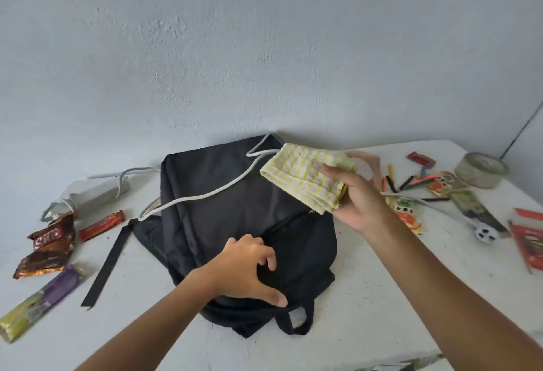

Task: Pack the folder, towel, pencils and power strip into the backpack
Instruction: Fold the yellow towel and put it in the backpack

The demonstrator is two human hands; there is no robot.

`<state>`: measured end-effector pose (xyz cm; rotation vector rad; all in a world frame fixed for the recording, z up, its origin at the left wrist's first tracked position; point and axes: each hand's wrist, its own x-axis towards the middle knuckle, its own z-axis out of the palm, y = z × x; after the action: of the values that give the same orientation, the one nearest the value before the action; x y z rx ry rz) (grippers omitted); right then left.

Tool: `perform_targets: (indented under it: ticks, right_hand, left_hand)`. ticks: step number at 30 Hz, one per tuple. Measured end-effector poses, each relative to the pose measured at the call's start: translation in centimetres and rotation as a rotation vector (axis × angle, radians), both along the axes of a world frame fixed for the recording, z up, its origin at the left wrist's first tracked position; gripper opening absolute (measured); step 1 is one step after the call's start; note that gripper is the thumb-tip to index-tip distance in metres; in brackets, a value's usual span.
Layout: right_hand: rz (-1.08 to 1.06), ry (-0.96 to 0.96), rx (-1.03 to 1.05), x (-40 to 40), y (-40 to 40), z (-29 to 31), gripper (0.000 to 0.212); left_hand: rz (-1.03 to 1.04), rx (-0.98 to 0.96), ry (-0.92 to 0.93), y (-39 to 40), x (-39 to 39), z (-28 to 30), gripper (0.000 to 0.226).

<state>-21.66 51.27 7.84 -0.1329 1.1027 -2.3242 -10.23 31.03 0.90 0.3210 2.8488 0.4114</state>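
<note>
Left hand [249, 270] spread, fingers pressing the near end of the black backpack [223, 194] flat on the table [367, 297], gripping nothing. Right hand [357, 197] pinches the folded towel [305, 176] above the bag's right side. Towel step underway; next the mouth needs opening. Pencils [393, 179] lie right, power strip [97, 194] far left. Folder not seen.

The setting is appearing as a plain room in a home, not a workplace. A bare grey plaster wall [264, 47] is standing directly behind a white tabletop [367, 297]. Household odds are lying scattered on it: snack wrappers [48, 248] at the left, pencils [405, 182] and a tin [480, 169] at the right. No machines, shelving or signage are showing.
</note>
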Motion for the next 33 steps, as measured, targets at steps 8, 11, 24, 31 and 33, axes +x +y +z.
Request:
perform_targets:
  ticks: [8, 11, 24, 31, 33]
  right_hand:
    - [0.254, 0.028, 0.034, -0.4, 1.1, -1.0, 0.031]
    - [0.435, 0.095, 0.065, -0.1, 1.7, -0.2, 0.048]
    - [-0.086, 0.226, 0.487, 2.2, -4.0, 0.1, 0.032]
    - [-0.692, 1.589, 0.791, 1.2, -6.8, -2.1, 0.025]
    - [-0.685, 1.923, 0.88, -0.4, -7.8, -2.6, 0.016]
  left_hand:
    - [0.083, 0.325, -0.078, -0.1, -1.2, 2.2, 0.012]
    - [0.15, 0.404, 0.106, -1.8, -2.8, 6.6, 0.015]
    - [0.361, 0.192, 0.755, -4.4, -7.8, 19.1, 0.012]
    - [0.358, 0.117, 0.991, -2.8, -8.7, 21.4, 0.015]
    - [0.352, 0.124, 0.99, -2.8, -8.9, 21.5, 0.015]
